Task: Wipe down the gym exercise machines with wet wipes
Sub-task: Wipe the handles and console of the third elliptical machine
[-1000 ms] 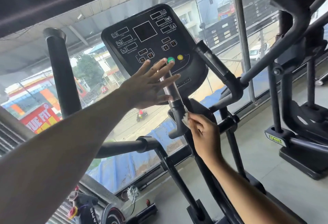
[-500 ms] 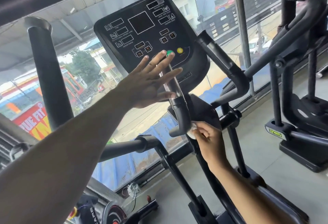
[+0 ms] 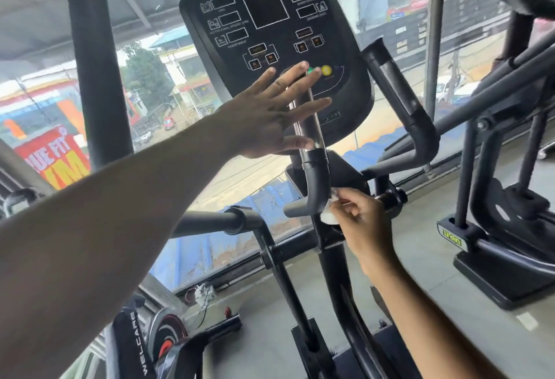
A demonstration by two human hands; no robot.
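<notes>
A black elliptical machine stands before me, its console (image 3: pixel 270 33) tilted up at the top centre. My left hand (image 3: pixel 267 114) reaches out with straight, spread fingers and rests against the metal sensor grip of the inner handlebar (image 3: pixel 315 174). Lower down, my right hand (image 3: pixel 357 216) pinches a small white wet wipe (image 3: pixel 328 214) and presses it against the curved black bend of that handlebar, just below the console.
A tall black moving handle (image 3: pixel 96 78) rises at the left and another handle (image 3: pixel 402 105) at the right. A second black machine (image 3: pixel 504 219) stands on the grey floor to the right. A glass window (image 3: pixel 168 84) lies behind; a bike (image 3: pixel 141 342) sits lower left.
My right hand has slid the wipe down the handlebar from the upper bend to the lower curve. My left hand stays on the sensor grip. The view has shifted left.
</notes>
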